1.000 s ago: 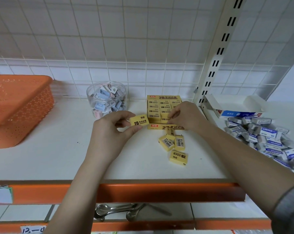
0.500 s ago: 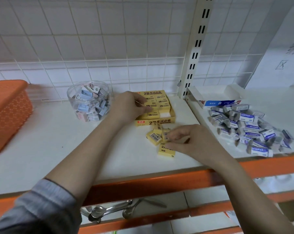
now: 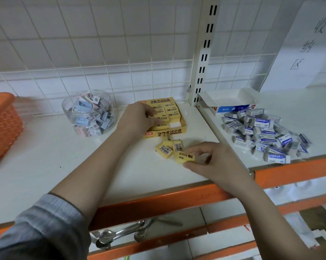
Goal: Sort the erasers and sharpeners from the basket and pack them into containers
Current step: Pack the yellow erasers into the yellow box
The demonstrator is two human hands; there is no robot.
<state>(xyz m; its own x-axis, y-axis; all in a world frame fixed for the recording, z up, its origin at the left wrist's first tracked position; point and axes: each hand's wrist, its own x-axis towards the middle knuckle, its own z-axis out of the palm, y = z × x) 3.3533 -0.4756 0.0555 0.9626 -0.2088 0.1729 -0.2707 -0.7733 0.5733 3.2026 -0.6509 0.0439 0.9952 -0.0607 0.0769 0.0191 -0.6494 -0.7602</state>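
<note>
Left sleeve (image 3: pixel 44 228): grey-blue woven cloth with a faint heathered look, pushed up past the wrist, soft folds bunching near the elbow.
Left cuff: a thin dark edge rings the forearm where the cloth ends.
Left hand (image 3: pixel 137 119): bare, no ring or watch showing.
Right hand (image 3: pixel 212 162): bare too, forearm uncovered as far as the frame edge.

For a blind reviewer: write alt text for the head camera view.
The left hand presses a yellow eraser into the yellow box while the right hand pinches a loose yellow eraser on the white shelf. A clear jar of sharpeners stands left; a pile of white erasers lies right.
</note>
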